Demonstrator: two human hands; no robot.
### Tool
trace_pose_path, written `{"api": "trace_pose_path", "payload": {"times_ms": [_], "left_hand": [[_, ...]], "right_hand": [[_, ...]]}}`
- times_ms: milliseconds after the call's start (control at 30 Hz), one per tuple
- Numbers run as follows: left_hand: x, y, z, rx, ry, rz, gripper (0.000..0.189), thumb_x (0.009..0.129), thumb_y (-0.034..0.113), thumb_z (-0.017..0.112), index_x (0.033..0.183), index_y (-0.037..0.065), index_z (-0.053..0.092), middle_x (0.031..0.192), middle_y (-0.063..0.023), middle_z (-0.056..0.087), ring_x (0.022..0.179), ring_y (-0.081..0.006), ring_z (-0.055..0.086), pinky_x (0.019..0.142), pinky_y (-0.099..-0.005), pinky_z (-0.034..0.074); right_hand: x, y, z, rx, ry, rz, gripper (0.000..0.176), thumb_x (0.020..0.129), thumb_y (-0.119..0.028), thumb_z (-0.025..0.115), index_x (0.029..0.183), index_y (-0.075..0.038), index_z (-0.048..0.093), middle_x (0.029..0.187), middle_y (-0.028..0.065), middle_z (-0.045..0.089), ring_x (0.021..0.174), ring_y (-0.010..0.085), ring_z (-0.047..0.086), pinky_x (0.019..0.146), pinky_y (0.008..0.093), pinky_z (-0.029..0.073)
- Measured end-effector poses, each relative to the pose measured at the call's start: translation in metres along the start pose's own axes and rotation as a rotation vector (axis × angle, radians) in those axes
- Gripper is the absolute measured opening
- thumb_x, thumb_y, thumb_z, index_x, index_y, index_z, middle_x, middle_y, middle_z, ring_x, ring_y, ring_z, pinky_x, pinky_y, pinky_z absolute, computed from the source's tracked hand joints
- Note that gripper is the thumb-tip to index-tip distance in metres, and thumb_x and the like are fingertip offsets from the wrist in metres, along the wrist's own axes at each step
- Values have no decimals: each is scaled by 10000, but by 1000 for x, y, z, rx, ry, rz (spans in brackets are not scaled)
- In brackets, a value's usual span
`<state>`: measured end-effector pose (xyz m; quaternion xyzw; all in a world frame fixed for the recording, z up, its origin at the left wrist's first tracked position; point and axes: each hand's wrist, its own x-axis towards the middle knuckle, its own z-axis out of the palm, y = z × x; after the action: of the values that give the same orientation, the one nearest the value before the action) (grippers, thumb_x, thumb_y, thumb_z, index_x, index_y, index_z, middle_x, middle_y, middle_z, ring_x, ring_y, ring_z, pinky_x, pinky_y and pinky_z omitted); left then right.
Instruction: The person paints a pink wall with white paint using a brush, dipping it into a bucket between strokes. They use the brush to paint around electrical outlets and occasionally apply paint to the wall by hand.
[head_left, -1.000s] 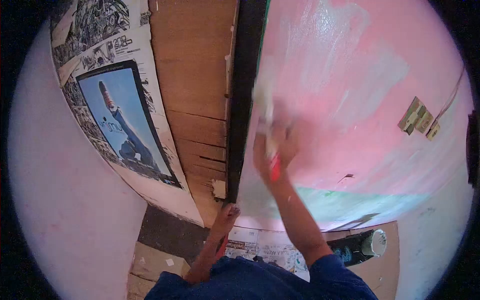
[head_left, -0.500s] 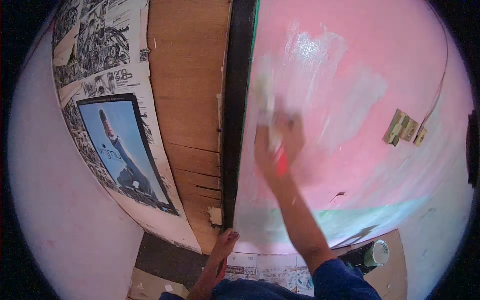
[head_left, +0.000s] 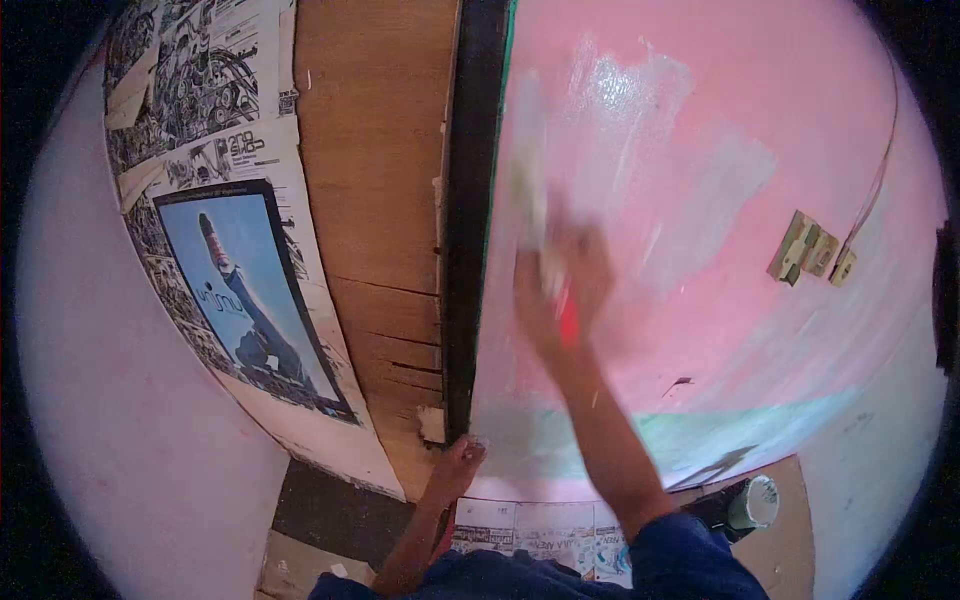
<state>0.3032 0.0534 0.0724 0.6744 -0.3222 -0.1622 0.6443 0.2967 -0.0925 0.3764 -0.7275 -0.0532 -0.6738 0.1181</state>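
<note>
My right hand [head_left: 590, 270] is wrapped round a paintbrush [head_left: 568, 320] with a red handle, its pale head pressed or held near the pink wall [head_left: 730, 70]. Motion smears both the hand and the brush head. Just left of the brush runs a black door frame [head_left: 472, 200] with a thin green edge. Low down, by the bottom of that frame, my left hand [head_left: 460, 465] is closed with curled fingers. Whatever it may hold is hidden. Wet, pale paint shines in patches on the wall above and right of the brush.
A paint-smeared white bucket [head_left: 755, 503] stands low at the right. Switches [head_left: 805, 248] with a cable are fixed to the wall. A brown wooden door [head_left: 375, 150] bears printed sheets and a blue poster [head_left: 250, 290]. Newspaper [head_left: 535, 525] lies below.
My left hand has risen slightly and shifted a little right. My right hand and the paintbrush have moved only slightly along the wall, still blurred.
</note>
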Motion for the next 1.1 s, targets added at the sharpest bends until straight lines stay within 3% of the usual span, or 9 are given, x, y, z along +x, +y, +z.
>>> {"api": "trace_pose_path", "payload": {"times_ms": [133, 400, 500, 600, 667, 733, 833, 1033, 1100], "left_hand": [[-13, 4, 0, -20, 60, -99, 197, 864, 162, 536, 993, 17, 498, 869, -55, 571, 795, -120, 523, 699, -261, 433], [-12, 10, 0, 162, 31, -153, 222, 860, 164, 529, 1013, 8, 496, 906, -114, 609, 824, -176, 589, 705, -300, 465], [-12, -7, 4, 148, -4, -93, 235, 862, 174, 525, 1039, 22, 501, 891, -108, 612, 819, -178, 590, 717, -301, 459], [-21, 7, -4, 146, 28, -134, 240, 862, 176, 526, 1047, 25, 507, 880, -113, 613, 821, -178, 590, 730, -304, 457], [-16, 6, -12, 176, 25, -225, 235, 862, 172, 525, 1043, 23, 509, 876, -113, 613, 819, -179, 590, 730, -307, 457], [-29, -3, -7, 201, -7, -362, 231, 862, 169, 524, 1039, 21, 512, 871, -114, 612, 817, -180, 590, 731, -310, 456], [-17, -19, 0, 62, -3, -130, 234, 866, 178, 521, 1037, 19, 510, 869, -109, 609, 814, -175, 589, 733, -309, 454], [-24, 3, 1, 139, -8, -136, 240, 867, 177, 526, 1040, 13, 502, 861, -122, 601, 821, -186, 592, 728, -314, 467], [-24, 3, -4, 162, 63, -176, 237, 863, 160, 530, 1048, 15, 501, 872, -131, 604, 832, -197, 596, 726, -313, 473]], "right_hand": [[-168, -5, -18, 0, -254, 528, 78, 730, -74, 578, 791, -26, 570, 757, 161, 568, 674, 304, 560, 548, 374, 449], [-94, 22, -13, 13, 19, 231, 89, 752, -110, 592, 792, -32, 603, 711, 127, 541, 608, 274, 539, 523, 353, 443], [-263, 34, 9, 231, -89, 933, 133, 760, -152, 594, 822, -39, 626, 709, 122, 528, 631, 274, 541, 540, 349, 446], [-319, 14, -35, -34, -489, 559, 211, 771, -90, 615, 964, -31, 553, 819, 131, 556, 729, 228, 589, 620, 286, 467], [-302, 9, -42, 131, -68, 633, 161, 724, -159, 624, 864, -84, 652, 763, 130, 562, 652, 274, 567, 531, 344, 450], [-207, 6, -49, -80, -105, 392, 174, 724, -147, 627, 879, -73, 655, 765, 122, 572, 636, 263, 558, 520, 333, 443], [-128, 3, -38, 89, 132, 275, 153, 706, -121, 634, 847, -62, 646, 745, 107, 569, 610, 248, 539, 521, 323, 431], [-378, 24, -39, -126, -344, 771, 132, 733, -131, 632, 826, -37, 627, 774, 156, 550, 642, 270, 553, 555, 318, 436], [-333, 17, -42, -54, -213, 743, 165, 730, -140, 647, 862, -42, 631, 791, 158, 554, 662, 268, 566, 565, 316, 448]]}}
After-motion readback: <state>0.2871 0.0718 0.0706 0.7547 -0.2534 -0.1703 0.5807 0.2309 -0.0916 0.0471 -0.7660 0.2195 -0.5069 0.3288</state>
